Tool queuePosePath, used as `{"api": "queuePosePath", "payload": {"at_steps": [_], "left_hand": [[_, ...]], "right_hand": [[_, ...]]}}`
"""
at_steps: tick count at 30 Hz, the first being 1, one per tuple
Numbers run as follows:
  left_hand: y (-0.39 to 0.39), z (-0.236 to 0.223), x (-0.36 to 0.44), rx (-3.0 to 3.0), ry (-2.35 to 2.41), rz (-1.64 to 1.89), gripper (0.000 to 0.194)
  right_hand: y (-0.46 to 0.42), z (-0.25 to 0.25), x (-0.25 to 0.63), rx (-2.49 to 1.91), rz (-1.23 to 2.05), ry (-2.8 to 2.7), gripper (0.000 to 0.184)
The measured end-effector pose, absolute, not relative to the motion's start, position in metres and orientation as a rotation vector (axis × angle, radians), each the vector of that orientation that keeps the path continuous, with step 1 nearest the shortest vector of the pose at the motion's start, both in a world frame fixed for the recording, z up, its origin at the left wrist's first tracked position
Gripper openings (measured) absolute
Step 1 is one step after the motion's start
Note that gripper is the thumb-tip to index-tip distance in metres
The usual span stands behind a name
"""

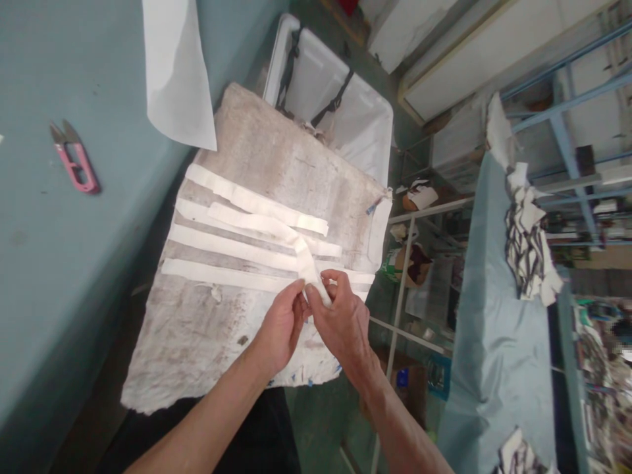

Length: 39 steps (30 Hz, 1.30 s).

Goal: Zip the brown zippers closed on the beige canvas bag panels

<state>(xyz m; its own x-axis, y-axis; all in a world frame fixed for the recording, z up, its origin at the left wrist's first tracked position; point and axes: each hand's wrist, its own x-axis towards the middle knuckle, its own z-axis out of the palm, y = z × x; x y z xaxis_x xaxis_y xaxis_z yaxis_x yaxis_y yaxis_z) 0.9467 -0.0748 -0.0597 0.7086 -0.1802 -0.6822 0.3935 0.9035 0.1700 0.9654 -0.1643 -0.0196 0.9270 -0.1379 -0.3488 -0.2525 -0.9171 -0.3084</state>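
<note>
We pinched the near end of a white fabric strip (276,228) between both hands: our left hand (282,324) closed its fingertips on it, and our right hand (342,316) gripped it just beside. The strip ran away from us across a worn, stained grey padded board (197,336), crossing several other white strips (232,247) laid side by side. We judged this the handling step on the strip's end; the next move called for steady tension. Pink thread snips (74,161) lay well apart on the teal table (59,276).
</note>
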Motion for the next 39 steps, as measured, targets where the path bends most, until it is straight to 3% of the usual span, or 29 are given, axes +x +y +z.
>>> {"api": "queuePosePath", "payload": {"at_steps": [4,9,14,23,30,33,36,39], "left_hand": [[-0.073,-0.064,0.941,0.437,0.637,-0.337,0.024],[-0.059,-0.070,0.934,0.579,0.510,-0.385,0.014],[-0.050,-0.063,0.937,0.668,0.432,-0.425,0.031],[-0.054,-0.064,0.929,0.842,0.546,-0.315,0.006],[-0.058,-0.078,0.934,0.866,0.638,-0.270,0.018],[-0.057,-0.082,0.936,0.816,0.693,-0.263,0.022],[-0.052,-0.080,0.937,0.710,0.736,-0.279,0.018],[-0.043,-0.073,0.942,0.538,0.773,-0.336,0.010]], "right_hand": [[-0.171,-0.025,0.960,-2.641,0.481,0.307,0.045],[-0.179,-0.032,0.962,-2.437,0.528,0.406,0.043],[-0.180,-0.038,0.964,-2.369,0.507,0.416,0.046],[-0.167,-0.048,0.958,-2.047,0.582,0.441,0.035],[-0.161,-0.043,0.963,-1.688,0.687,0.437,0.026],[-0.164,-0.037,0.965,-1.611,0.726,0.446,0.031],[-0.171,-0.037,0.965,-1.772,0.596,0.435,0.041],[-0.180,-0.047,0.969,-2.132,0.358,0.282,0.035]]}}
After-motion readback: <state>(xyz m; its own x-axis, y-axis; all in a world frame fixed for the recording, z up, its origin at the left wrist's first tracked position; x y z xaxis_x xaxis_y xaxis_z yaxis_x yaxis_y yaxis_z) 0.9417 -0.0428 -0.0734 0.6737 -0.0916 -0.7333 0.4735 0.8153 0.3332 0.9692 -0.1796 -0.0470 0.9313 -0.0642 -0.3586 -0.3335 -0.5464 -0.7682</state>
